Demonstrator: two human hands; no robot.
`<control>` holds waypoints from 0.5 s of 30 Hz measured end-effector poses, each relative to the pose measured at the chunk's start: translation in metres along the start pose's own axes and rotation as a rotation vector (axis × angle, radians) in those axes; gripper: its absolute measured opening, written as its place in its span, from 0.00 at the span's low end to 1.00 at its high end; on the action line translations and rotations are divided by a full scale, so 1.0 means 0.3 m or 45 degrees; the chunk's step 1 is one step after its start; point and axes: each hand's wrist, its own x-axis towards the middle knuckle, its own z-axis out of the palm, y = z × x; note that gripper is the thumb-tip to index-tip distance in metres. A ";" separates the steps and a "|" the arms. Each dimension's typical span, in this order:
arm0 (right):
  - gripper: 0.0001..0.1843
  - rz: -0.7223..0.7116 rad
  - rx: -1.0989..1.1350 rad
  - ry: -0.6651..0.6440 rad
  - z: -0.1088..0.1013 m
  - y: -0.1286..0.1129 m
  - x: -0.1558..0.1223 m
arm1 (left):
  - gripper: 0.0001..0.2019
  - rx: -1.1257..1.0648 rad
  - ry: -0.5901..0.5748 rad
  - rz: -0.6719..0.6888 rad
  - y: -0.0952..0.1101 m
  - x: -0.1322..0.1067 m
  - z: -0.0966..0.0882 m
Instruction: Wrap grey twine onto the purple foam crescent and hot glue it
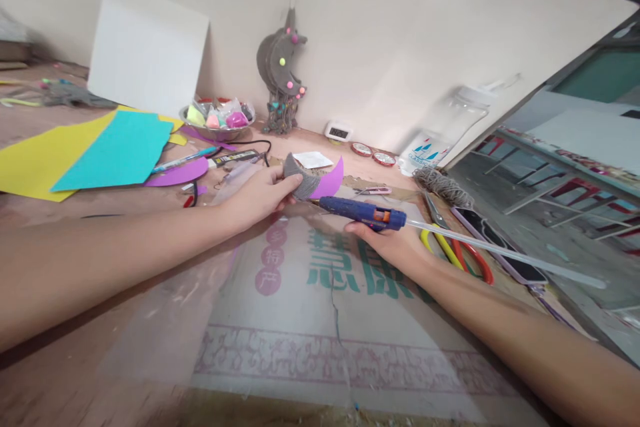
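Between the fingers of my left hand (267,191) is a crescent moon cutout (331,180). Its right part is bare purple, and grey yarn (306,181) covers the part near my fingers. My right hand (387,240) grips a dark blue glue gun (363,212), its nozzle pointing left at the lower edge of the crescent. A long clear glue stick (505,250) sticks out of the gun's rear, over my right forearm. A grey strand (334,300) trails down over the printed plastic sheet (260,353) below my hands.
Yellow-handled scissors (440,240), a phone (500,247) and a grey yarn bundle (443,185) lie at right. Behind are a plastic bottle (445,130), small clock (339,131) and finished-looking grey moon ornament (280,67). Coloured sheets (115,150) and a bowl (219,131) are left.
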 end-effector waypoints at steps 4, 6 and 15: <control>0.16 0.054 -0.005 0.015 0.001 -0.002 -0.002 | 0.12 0.012 0.009 0.005 -0.003 0.000 0.001; 0.16 0.078 0.001 0.017 0.000 -0.005 -0.004 | 0.12 0.027 0.016 -0.009 0.000 -0.001 0.000; 0.16 0.121 0.014 -0.001 -0.008 -0.029 -0.001 | 0.12 0.009 0.011 -0.006 0.004 -0.002 0.000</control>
